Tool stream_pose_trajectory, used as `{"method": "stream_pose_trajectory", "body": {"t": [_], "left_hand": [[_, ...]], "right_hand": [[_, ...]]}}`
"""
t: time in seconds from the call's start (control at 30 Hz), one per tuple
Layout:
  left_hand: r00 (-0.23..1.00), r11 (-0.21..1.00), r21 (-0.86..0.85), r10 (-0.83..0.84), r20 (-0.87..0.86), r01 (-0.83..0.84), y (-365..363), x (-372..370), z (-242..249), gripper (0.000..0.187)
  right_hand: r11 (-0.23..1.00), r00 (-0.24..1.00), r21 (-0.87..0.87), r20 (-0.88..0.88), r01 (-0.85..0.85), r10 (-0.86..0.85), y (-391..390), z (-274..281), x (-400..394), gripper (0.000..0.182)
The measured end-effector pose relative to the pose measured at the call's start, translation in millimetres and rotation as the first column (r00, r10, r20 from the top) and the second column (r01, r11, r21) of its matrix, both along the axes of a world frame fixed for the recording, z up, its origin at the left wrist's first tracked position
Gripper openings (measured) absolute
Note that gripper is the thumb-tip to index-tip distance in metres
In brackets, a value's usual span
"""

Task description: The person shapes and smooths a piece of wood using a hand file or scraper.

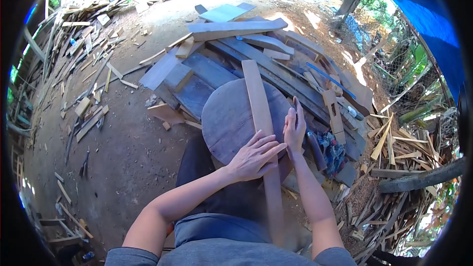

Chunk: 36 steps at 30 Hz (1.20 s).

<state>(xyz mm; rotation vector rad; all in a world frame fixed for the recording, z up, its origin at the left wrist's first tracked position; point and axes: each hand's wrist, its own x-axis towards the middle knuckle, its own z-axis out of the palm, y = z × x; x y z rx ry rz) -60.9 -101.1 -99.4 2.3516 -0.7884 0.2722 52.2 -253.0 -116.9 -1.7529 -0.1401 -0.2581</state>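
Note:
A long, pale wooden piece (257, 97) lies across a round dark wooden board (224, 118) and runs back toward my body. My left hand (255, 157) rests on the piece near the board's lower edge, its fingers spread and nothing gripped. Just right of the piece, my right hand (294, 130) is raised on edge, palm turned toward the piece, with its fingers stretched out. The fingertips of my left hand come close to the right wrist.
Planks and cut wooden parts (207, 71) are piled behind and beside the round board. A patterned cloth (331, 153) lies at the right. Wood scraps (91, 118) litter the ground at left, and more offcuts (394, 143) lie at right. A blue tarp (428, 10) hangs upper right.

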Motion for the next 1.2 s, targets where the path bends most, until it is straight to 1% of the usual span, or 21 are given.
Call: {"method": "stream_pose_trajectory", "body": {"t": [0.07,0.1,0.13,0.17,0.2,0.23,0.27,0.33,0.37,0.4,0.47,0.5,0.57,0.63,0.73,0.8,0.87,0.93,0.97,1.07,1.2], "left_hand": [[1.0,1.0,0.027,0.013,0.013,-0.013,-2.3,1.1,-1.5,0.064],[1.0,1.0,0.023,0.018,0.008,-0.018,-3.3,-0.4,-4.0,0.064],[0.997,0.996,-0.029,0.079,0.0,-0.079,-4.7,-2.4,-7.0,0.064],[0.99,0.987,-0.081,0.138,-0.008,-0.138,-5.9,-3.0,-8.9,0.065],[0.991,0.987,-0.085,0.137,-0.004,-0.137,-6.3,-1.3,-9.5,0.065],[0.986,0.985,-0.048,0.166,0.003,-0.166,-5.7,0.5,-10.1,0.065],[0.98,0.98,-0.009,0.198,0.008,-0.197,-4.0,3.3,-11.0,0.065],[0.966,0.965,0.038,0.257,0.032,-0.258,0.2,8.2,-4.3,0.071],[0.95,0.947,0.087,0.305,0.06,-0.309,2.4,10.4,-2.8,0.078],[0.949,0.945,0.086,0.31,0.057,-0.314,4.0,13.7,-4.4,0.078],[0.895,0.893,0.118,0.442,-0.055,-0.434,5.7,20.3,-7.6,0.094],[0.897,0.887,0.169,0.441,-0.03,-0.43,5.8,21.3,-6.1,0.103],[0.902,0.887,0.191,0.431,-0.018,-0.42,8.2,21.8,-2.0,0.102],[0.904,0.884,0.214,0.427,-0.002,-0.417,11.2,21.2,-0.6,0.1],[0.911,0.904,0.148,0.411,-0.032,-0.402,14.0,24.3,1.0,0.096],[0.915,0.912,0.114,0.401,-0.052,-0.393,18.7,27.4,2.8,0.086],[0.917,0.915,0.117,0.394,-0.056,-0.386,25.6,42.7,1.2,0.083],[0.918,0.917,0.116,0.391,-0.066,-0.383,26.6,48.7,-2.2,0.08],[0.914,0.914,0.068,0.404,-0.048,-0.4,24.9,47.4,-4.2,0.078],[0.905,0.905,-0.002,0.425,-0.008,-0.425,23.3,46.7,-1.4,0.074],[0.916,0.916,0.021,0.401,-0.029,-0.4,23.8,49.3,-0.2,0.072]], "right_hand": [[0.994,0.999,-0.096,-0.007,-0.044,0.043,-2.9,5.6,3.8,0.046],[0.959,0.994,-0.265,-0.069,-0.099,0.084,-8.2,13.5,8.2,0.046],[0.958,0.994,-0.268,-0.072,-0.103,0.087,-8.6,17.0,13.0,0.046],[0.925,0.984,-0.336,-0.038,-0.175,0.172,-8.7,19.9,18.6,0.044],[0.882,0.967,-0.407,-0.005,-0.236,0.256,-8.0,27.1,22.8,0.042],[0.838,0.96,-0.484,-0.015,-0.252,0.28,-7.0,35.3,19.5,0.04],[0.837,0.96,-0.487,-0.014,-0.252,0.281,-6.5,40.6,15.0,0.04],[0.612,0.905,-0.742,0.019,-0.272,0.426,-4.7,41.1,4.2,0.04],[0.529,0.916,-0.826,0.036,-0.197,0.399,-4.5,37.1,-0.2,0.041],[0.525,0.914,-0.826,0.033,-0.202,0.404,-1.9,40.9,-2.8,0.041],[0.389,0.938,-0.904,-0.035,-0.177,0.345,6.6,54.7,-7.8,0.041],[0.39,0.939,-0.903,-0.039,-0.179,0.342,11.0,53.7,-6.0,0.041],[0.302,0.945,-0.948,0.002,-0.103,0.327,19.9,51.3,-2.5,0.041],[0.3,0.947,-0.95,0.02,-0.082,0.32,35.0,49.6,24.9,0.042],[0.324,0.951,-0.946,0.087,-0.014,0.296,63.8,47.4,85.1,0.042],[0.354,0.949,-0.935,0.126,0.017,0.288,74.9,35.2,98.3,0.042],[0.331,0.947,-0.939,0.186,0.093,0.262,78.7,22.2,104.2,0.042],[0.342,0.944,-0.938,0.157,0.052,0.289,72.2,34.4,89.0,0.041],[0.354,0.944,-0.935,0.124,0.009,0.305,66.3,41.5,74.6,0.041],[0.268,0.934,-0.963,0.072,-0.025,0.349,34.8,52.0,24.8,0.04],[0.324,0.946,-0.943,0.03,-0.081,0.324,28.4,49.9,24.7,0.04]]}}
